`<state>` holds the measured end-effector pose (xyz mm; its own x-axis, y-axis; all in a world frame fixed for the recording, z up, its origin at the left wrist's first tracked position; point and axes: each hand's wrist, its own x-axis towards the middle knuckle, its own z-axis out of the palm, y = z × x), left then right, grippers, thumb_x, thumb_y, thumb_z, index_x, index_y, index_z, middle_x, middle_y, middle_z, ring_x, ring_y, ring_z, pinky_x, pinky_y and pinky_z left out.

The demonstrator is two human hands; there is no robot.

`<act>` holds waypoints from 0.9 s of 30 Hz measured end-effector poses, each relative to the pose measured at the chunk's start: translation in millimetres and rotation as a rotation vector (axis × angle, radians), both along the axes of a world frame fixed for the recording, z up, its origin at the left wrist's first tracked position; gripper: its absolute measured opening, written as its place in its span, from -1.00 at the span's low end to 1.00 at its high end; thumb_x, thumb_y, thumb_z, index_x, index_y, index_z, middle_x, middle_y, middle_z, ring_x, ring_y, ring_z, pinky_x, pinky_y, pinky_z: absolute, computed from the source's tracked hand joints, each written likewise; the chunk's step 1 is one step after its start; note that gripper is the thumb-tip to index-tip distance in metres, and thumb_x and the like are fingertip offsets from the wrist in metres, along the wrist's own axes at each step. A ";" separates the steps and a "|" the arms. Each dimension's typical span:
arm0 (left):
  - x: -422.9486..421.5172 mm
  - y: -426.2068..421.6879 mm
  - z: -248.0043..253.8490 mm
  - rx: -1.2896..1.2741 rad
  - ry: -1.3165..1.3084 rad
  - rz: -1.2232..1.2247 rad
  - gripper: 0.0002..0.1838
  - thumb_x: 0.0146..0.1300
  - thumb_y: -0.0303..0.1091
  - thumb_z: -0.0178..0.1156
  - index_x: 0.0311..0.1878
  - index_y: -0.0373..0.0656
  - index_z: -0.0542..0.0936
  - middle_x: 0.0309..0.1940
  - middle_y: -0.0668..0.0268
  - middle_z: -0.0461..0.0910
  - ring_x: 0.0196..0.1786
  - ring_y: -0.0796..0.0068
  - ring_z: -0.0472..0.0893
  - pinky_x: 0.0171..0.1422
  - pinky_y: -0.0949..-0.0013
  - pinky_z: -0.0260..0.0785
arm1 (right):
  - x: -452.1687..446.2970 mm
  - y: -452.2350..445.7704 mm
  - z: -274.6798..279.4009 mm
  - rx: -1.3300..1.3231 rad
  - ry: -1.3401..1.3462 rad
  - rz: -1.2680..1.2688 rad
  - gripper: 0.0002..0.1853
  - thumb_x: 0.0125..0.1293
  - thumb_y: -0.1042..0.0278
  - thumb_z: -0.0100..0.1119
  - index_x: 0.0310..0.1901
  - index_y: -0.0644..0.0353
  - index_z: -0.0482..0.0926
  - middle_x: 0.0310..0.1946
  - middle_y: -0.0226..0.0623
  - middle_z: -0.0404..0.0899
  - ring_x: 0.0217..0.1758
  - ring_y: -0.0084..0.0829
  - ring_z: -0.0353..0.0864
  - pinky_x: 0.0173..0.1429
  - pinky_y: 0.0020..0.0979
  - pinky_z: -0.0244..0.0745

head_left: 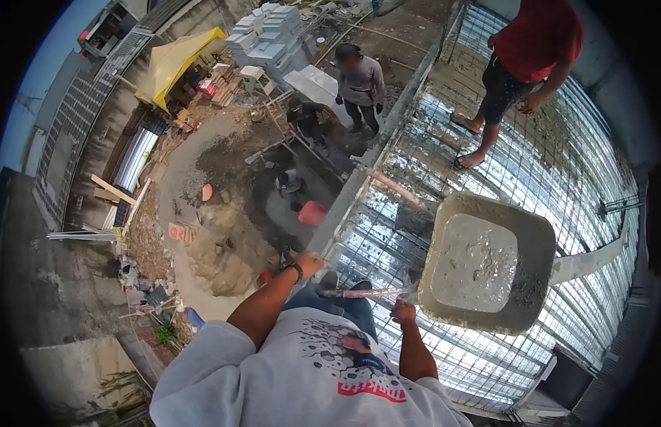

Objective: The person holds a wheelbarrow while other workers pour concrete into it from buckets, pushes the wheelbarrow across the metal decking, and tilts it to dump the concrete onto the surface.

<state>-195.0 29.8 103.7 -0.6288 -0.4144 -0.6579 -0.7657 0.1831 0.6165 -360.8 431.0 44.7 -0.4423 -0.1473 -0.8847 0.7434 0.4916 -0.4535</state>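
Observation:
My left hand, below a dark wristband, is closed near the slab's edge; what it holds, if anything, is hidden. My right hand is closed beside the near left corner of a wheelbarrow tray; its grip is too small to make out. Wet grey concrete lies in the tray. One pinkish handle reaches from the tray toward my legs, between my hands. Another handle extends from the tray's far left side.
Steel mesh covers shiny ribbed decking. A person in a red shirt stands on it beyond the tray. Several people are on the ground below the slab's edge, around a sand pile. Stacked blocks and a yellow canopy are farther back.

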 end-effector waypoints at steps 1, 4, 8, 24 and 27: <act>13.3 5.4 -7.9 0.021 0.000 0.022 -0.53 0.10 -0.10 0.41 -0.03 -0.25 0.64 -0.18 0.17 0.71 -0.09 0.35 0.67 0.01 0.30 0.48 | -15.3 4.8 -8.0 0.014 0.024 0.093 -0.61 0.38 -0.05 0.16 -0.29 0.17 0.47 -0.53 -0.32 0.53 -0.55 -0.36 0.59 -0.55 -0.33 0.46; 48.0 26.1 7.2 -0.130 -0.046 0.120 -0.51 0.09 0.04 0.31 -0.10 -0.21 0.68 -0.17 0.07 0.70 -0.05 0.13 0.67 0.08 0.18 0.45 | -57.7 -7.6 20.6 0.060 0.042 0.163 -0.57 0.38 -0.08 0.15 -0.32 0.20 0.50 -0.55 -0.28 0.55 -0.61 -0.39 0.57 -0.60 -0.36 0.43; 116.7 51.9 -25.2 -0.193 -0.310 0.299 -0.56 0.09 0.02 0.37 -0.15 -0.17 0.70 -0.16 0.12 0.70 -0.04 0.19 0.66 0.08 0.21 0.46 | -104.1 -14.2 16.6 0.066 0.141 0.298 -0.56 0.38 -0.11 0.13 -0.32 0.19 0.49 -0.53 -0.30 0.56 -0.60 -0.41 0.56 -0.57 -0.38 0.45; 156.7 3.3 33.1 -0.070 -0.243 0.434 -0.52 0.08 0.00 0.36 -0.08 -0.20 0.64 -0.14 0.16 0.69 -0.04 0.33 0.64 0.11 0.30 0.43 | -32.6 -71.5 -34.7 -0.015 -0.006 0.289 -0.53 0.43 -0.13 0.02 -0.27 0.21 0.52 -0.56 -0.31 0.51 -0.58 -0.40 0.56 -0.57 -0.37 0.42; 146.4 -18.6 18.4 -0.027 -0.076 0.441 -0.39 0.10 0.04 0.33 0.08 -0.24 0.58 -0.01 0.11 0.66 0.09 0.26 0.62 0.20 0.26 0.41 | -11.4 -71.8 -24.8 -0.048 -0.044 0.221 -0.54 0.43 -0.09 0.04 -0.26 0.25 0.51 -0.59 -0.30 0.47 -0.61 -0.41 0.52 -0.59 -0.39 0.39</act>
<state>-48.5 11.2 122.1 -0.3382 -0.6494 -0.6811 -0.8173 -0.1561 0.5546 -372.2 359.2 19.9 -0.3554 -0.2788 -0.8922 0.6400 0.6231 -0.4497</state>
